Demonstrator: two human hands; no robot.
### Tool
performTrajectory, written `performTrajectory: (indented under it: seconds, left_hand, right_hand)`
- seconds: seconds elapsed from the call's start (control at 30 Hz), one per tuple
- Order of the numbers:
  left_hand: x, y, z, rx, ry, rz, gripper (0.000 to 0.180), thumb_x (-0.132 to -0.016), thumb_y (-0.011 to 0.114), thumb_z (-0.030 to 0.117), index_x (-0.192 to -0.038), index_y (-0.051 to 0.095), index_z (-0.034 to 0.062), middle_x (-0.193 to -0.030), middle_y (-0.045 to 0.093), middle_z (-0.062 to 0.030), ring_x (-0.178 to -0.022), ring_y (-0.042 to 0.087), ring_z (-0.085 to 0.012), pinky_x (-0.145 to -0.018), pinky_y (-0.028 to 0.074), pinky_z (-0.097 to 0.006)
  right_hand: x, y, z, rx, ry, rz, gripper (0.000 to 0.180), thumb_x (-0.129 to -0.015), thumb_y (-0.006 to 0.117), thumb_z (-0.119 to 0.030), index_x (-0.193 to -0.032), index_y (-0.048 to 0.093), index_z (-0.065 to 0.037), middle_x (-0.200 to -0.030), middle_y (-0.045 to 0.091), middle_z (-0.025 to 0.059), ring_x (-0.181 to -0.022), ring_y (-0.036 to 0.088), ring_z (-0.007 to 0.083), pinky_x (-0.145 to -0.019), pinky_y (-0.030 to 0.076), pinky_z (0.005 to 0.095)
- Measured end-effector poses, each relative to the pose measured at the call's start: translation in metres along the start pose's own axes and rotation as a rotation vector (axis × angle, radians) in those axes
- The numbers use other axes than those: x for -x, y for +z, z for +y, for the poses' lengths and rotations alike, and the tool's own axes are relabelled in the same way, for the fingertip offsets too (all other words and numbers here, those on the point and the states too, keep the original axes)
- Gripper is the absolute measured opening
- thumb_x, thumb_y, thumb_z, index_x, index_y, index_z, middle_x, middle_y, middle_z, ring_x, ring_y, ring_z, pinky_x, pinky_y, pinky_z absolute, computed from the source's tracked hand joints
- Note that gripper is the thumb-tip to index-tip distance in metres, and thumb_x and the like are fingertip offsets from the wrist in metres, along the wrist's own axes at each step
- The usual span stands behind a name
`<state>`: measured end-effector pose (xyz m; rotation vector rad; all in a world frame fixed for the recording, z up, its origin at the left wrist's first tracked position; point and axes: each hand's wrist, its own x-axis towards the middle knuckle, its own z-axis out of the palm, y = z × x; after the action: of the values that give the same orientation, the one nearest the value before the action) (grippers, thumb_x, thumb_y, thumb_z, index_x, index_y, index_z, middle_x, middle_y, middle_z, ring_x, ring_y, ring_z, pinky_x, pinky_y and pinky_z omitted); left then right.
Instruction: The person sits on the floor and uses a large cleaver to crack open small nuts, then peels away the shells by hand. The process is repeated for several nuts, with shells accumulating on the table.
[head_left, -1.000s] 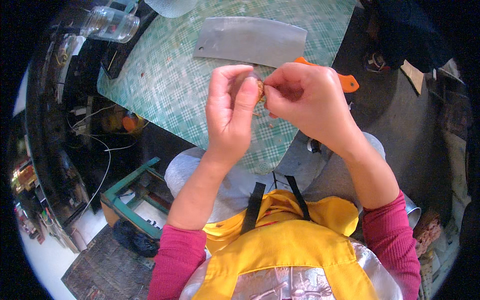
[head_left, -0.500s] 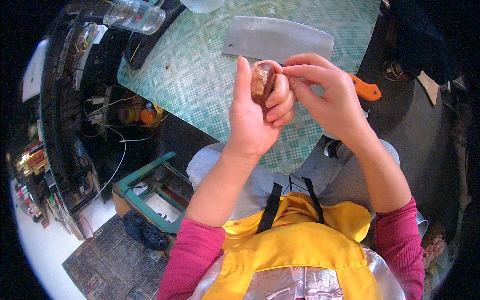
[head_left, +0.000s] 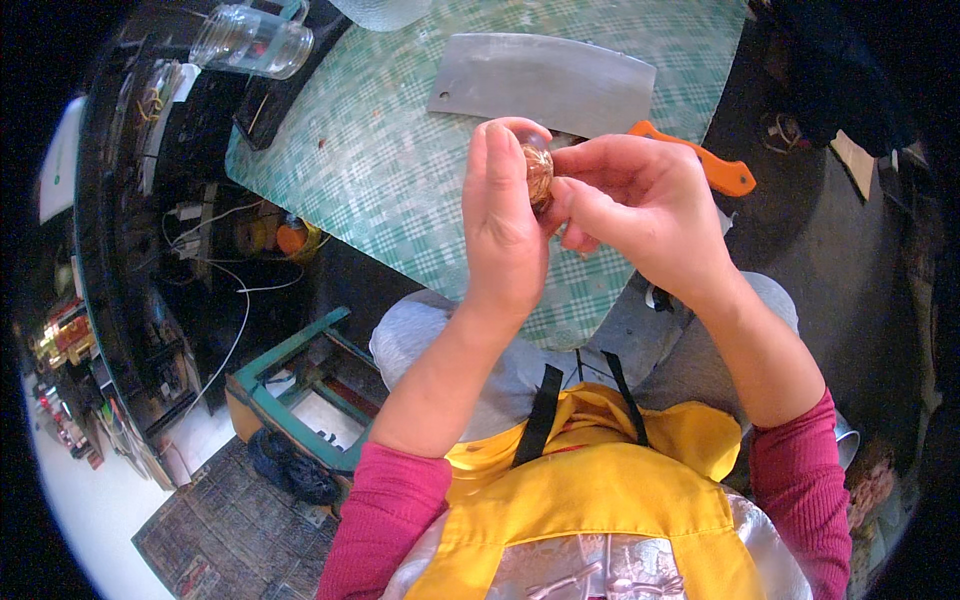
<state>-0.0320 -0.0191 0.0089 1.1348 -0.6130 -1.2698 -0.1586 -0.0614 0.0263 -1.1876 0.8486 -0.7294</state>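
Note:
Over the table, my left hand [head_left: 507, 195] is closed around a small roundish reddish-brown thing [head_left: 540, 178] with a golden, stringy-looking patch; its exact kind does not show. The fingers of my right hand [head_left: 640, 195] are bent, and its thumb and fingertips press against the right side of the same thing. Part of it is hidden behind both sets of fingers. Just beyond my hands a cleaver [head_left: 545, 80] lies flat on the table, its broad blade toward the left. Its orange handle [head_left: 725, 172] sticks out past my right hand.
A green checked cloth [head_left: 370, 150] covers the table. Far left stands a glass jar [head_left: 255, 42], near a dark tray-like piece [head_left: 262, 105]; part of a clear bowl [head_left: 385, 10] shows at the top. A green-framed stool [head_left: 290, 385] stands at the lower left.
My left hand has turned, so its fingers now cover more of the brown thing. The right hand has come in closer, its thumb now against the thing. The whole view has shifted slightly.

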Motion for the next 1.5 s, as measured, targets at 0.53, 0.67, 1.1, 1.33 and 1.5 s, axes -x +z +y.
performTrajectory:
  seconds: [0.53,0.67,1.1,1.33,1.5]
  left_hand:
    - [0.001,0.005,-0.014,-0.255,0.256,0.048,0.031,-0.103,0.037,0.036,-0.1,0.05,0.0079,-0.087,0.048,-0.0005,-0.072,0.048,-0.0072,-0.063,0.043,-0.022]
    - [0.001,0.008,-0.015,-0.102,0.208,0.029,0.026,-0.104,0.039,0.033,-0.1,0.047,0.0084,-0.085,0.047,0.0011,-0.072,0.044,-0.0044,-0.063,0.041,-0.02]
    - [-0.01,0.0,-0.003,-0.351,0.037,-0.106,0.036,-0.101,0.042,0.038,-0.1,0.057,0.006,-0.082,0.057,-0.0002,-0.062,0.048,-0.006,-0.051,0.039,-0.021]
    - [-0.023,-0.033,0.015,0.534,-0.42,-0.211,0.03,-0.095,0.051,0.035,-0.089,0.056,0.0068,-0.073,0.05,-0.0003,-0.05,0.039,-0.0089,-0.042,0.03,-0.022]
    - [-0.028,-0.045,0.006,0.681,-0.37,-0.342,0.03,-0.092,0.051,0.035,-0.077,0.052,0.0091,-0.072,0.048,-0.0059,-0.056,0.043,-0.0141,-0.05,0.037,-0.025]
  right_hand:
    - [-0.004,-0.01,-0.001,-0.056,0.114,-0.105,0.021,-0.088,0.059,-0.009,-0.098,0.065,0.008,-0.077,0.069,0.0101,-0.066,0.067,0.0124,-0.06,0.056,0.0243]
    - [-0.003,-0.008,-0.001,-0.077,0.097,-0.086,0.02,-0.083,0.058,-0.006,-0.091,0.066,0.011,-0.073,0.068,0.0112,-0.064,0.068,0.0132,-0.059,0.057,0.0259]
    - [-0.009,-0.007,0.028,0.514,-0.306,0.222,0.013,-0.084,0.062,-0.012,-0.086,0.068,-0.001,-0.069,0.064,0.0189,-0.061,0.067,0.0304,-0.054,0.052,0.0353]
    - [-0.009,-0.008,0.018,0.429,-0.169,0.172,0.011,-0.088,0.064,-0.009,-0.088,0.066,0.003,-0.07,0.065,0.0094,-0.06,0.063,0.0153,-0.056,0.051,0.0259]
    - [-0.012,-0.008,0.029,0.806,-0.326,0.125,0.013,-0.086,0.067,-0.01,-0.094,0.068,0.0,-0.074,0.066,0.0084,-0.061,0.06,0.0112,-0.055,0.047,0.024]
